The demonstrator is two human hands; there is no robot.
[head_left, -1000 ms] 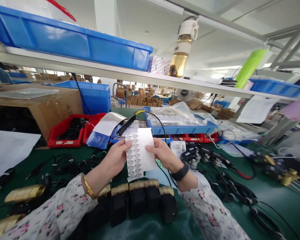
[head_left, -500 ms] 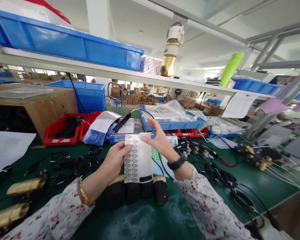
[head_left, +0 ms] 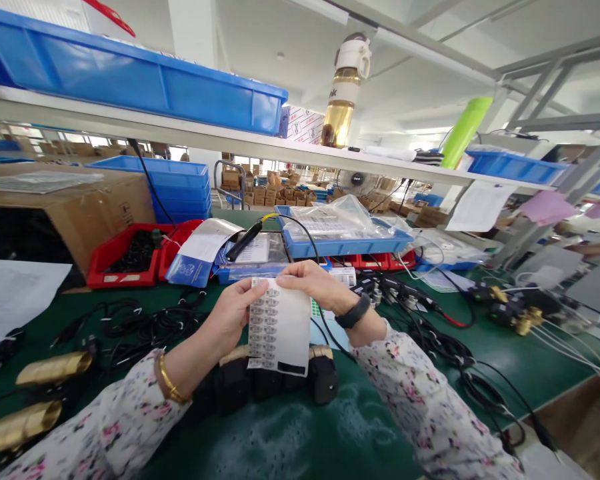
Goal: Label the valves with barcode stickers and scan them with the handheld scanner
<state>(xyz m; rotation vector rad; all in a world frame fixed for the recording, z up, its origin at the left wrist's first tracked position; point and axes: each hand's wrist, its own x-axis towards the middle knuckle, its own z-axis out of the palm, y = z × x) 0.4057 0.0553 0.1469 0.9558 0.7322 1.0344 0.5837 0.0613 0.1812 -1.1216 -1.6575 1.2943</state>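
I hold a white sheet of small printed labels (head_left: 279, 327) upright above the green bench. My left hand (head_left: 235, 313) pinches its left edge, thumb on the front. My right hand (head_left: 313, 283) curls over the top edge, fingers closed on the paper. Just below the sheet stands a row of black blocks with brass tops (head_left: 275, 380); the sheet hides part of them.
Tangled black cables (head_left: 145, 327) lie at left and cables with connectors (head_left: 420, 313) at right. Red bins (head_left: 130, 257), a blue tray with plastic bags (head_left: 340, 233), a cardboard box (head_left: 80, 207) and brass cylinders (head_left: 50, 370) surround me. A shelf (head_left: 230, 143) overhead carries a blue crate and a bottle.
My right hand lifted off the sheet towards the blue tray, then came back and now grips the sheet's top edge. The left hand kept hold throughout. The view shifted slightly.
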